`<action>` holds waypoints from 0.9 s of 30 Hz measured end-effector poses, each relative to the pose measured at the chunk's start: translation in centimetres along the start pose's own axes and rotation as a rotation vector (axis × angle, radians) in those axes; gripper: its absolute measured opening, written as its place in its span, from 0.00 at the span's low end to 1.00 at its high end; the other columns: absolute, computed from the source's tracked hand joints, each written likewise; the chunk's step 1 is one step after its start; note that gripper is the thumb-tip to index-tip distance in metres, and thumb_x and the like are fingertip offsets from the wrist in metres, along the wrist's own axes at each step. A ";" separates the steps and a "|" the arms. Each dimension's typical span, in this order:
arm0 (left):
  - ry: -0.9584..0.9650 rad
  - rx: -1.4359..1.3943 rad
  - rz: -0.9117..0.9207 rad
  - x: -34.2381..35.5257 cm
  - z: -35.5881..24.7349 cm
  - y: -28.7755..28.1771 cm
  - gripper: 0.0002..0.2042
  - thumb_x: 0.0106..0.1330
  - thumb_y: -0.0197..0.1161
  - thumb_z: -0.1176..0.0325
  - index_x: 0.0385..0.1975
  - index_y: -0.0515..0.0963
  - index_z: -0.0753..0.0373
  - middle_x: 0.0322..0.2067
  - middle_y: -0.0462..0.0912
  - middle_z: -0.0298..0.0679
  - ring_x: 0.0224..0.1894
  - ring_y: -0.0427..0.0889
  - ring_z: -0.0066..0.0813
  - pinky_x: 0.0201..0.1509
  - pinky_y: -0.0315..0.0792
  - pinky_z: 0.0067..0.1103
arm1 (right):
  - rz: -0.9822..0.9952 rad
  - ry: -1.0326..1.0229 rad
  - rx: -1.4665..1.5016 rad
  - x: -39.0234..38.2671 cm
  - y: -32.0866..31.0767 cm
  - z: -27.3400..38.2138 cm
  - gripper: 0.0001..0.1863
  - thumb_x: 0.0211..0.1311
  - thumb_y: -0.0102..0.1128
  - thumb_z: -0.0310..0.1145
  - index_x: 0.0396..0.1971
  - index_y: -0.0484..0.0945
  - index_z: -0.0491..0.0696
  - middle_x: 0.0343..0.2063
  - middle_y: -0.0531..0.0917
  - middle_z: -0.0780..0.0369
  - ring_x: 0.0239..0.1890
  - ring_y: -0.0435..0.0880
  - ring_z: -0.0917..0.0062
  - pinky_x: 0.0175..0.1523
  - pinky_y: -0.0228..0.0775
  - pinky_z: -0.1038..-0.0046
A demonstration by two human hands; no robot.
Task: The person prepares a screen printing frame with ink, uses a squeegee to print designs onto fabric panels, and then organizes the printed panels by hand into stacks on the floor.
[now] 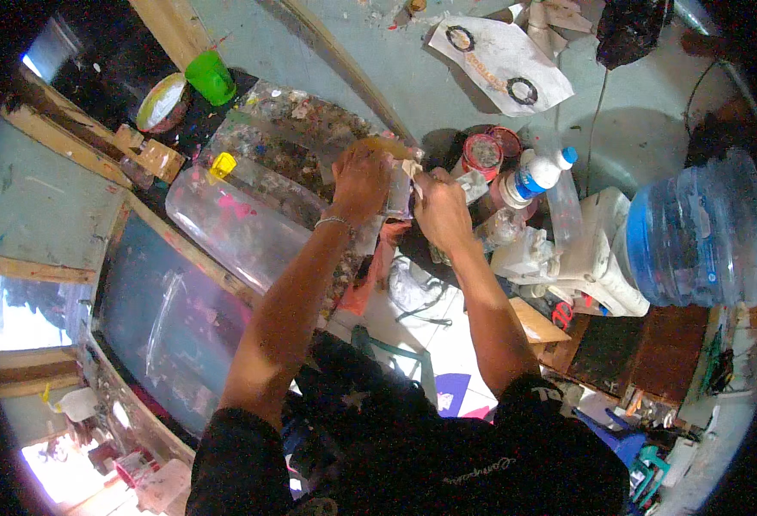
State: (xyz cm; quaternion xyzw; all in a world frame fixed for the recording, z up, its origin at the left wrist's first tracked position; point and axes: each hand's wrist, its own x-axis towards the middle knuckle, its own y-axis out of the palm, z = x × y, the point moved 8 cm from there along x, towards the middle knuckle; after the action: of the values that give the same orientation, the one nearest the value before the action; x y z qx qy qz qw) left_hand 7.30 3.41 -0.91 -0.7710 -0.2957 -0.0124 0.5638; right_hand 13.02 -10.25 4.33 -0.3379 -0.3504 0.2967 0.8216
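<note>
Both my hands work close together over the right end of a paint-spattered work surface (288,116). My left hand (364,181) is closed, its fingers bent over the edge of a small, pale, partly see-through block-like piece (399,191). A yellowish-brown thing (389,146) lies just beyond those fingers, its kind unclear. My right hand (443,206) is closed in a pinch at the right side of the pale piece, on something small and light that its fingers mostly hide. An orange-red cloth (370,271) hangs below the hands.
To the left lie a clear plastic sheet (232,224), a green cup (211,77) and a bowl (163,103). Paint pots (482,153), a blue-capped bottle (543,172), a white jerrycan (597,249) and a large water jug (696,228) crowd the right. Paper (503,64) hangs beyond.
</note>
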 end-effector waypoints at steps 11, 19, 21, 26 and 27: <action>0.164 -0.100 -0.187 0.8 0.1 -0.1 0.10 0.64 0.57 0.65 0.42 0.77 0.58 0.48 0.77 0.47 0.54 0.74 0.51 0.56 0.67 0.44 | 0.269 0.096 0.545 -8.7 -2.2 2.8 0.12 0.54 0.62 0.23 0.40 0.84 0.44 0.33 0.87 0.55 0.36 0.86 0.65 0.42 0.77 0.68; 0.058 -0.214 -0.476 -1.3 -4.4 -9.5 0.16 0.58 0.63 0.71 0.47 0.75 0.62 0.45 0.77 0.48 0.50 0.74 0.52 0.55 0.68 0.42 | 0.154 0.663 1.278 -10.0 -2.1 -2.1 0.13 0.68 0.55 0.31 0.46 0.79 0.40 0.34 0.86 0.59 0.28 0.85 0.79 0.26 0.76 0.79; -0.067 -0.426 -0.289 -6.9 -2.7 -10.2 0.18 0.59 0.62 0.71 0.50 0.74 0.62 0.45 0.78 0.49 0.49 0.75 0.52 0.55 0.70 0.40 | 0.155 0.690 1.341 -9.5 -0.3 2.1 0.13 0.67 0.55 0.31 0.47 0.79 0.40 0.35 0.85 0.60 0.28 0.84 0.79 0.24 0.76 0.79; -0.155 -0.669 -0.362 -16.4 -3.8 -17.0 0.11 0.62 0.61 0.70 0.43 0.79 0.63 0.42 0.80 0.45 0.47 0.78 0.46 0.51 0.75 0.35 | 0.250 0.248 0.820 -7.7 1.8 10.5 0.20 0.67 0.52 0.37 0.53 0.74 0.39 0.45 0.80 0.58 0.46 0.79 0.74 0.51 0.72 0.73; -0.141 -0.594 -0.448 -17.6 -3.2 -19.1 0.11 0.61 0.62 0.70 0.42 0.80 0.63 0.40 0.80 0.44 0.46 0.77 0.45 0.50 0.75 0.34 | 0.349 0.060 0.973 -7.6 2.0 14.0 0.24 0.66 0.52 0.41 0.54 0.72 0.39 0.49 0.78 0.56 0.51 0.76 0.71 0.55 0.70 0.70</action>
State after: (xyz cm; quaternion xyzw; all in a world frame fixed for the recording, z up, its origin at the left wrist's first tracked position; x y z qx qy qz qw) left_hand -15.21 -3.54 10.51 -0.8162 -0.4784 -0.1675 0.2774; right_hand -2.72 -9.72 7.30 0.0215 -0.0868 0.5480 0.8317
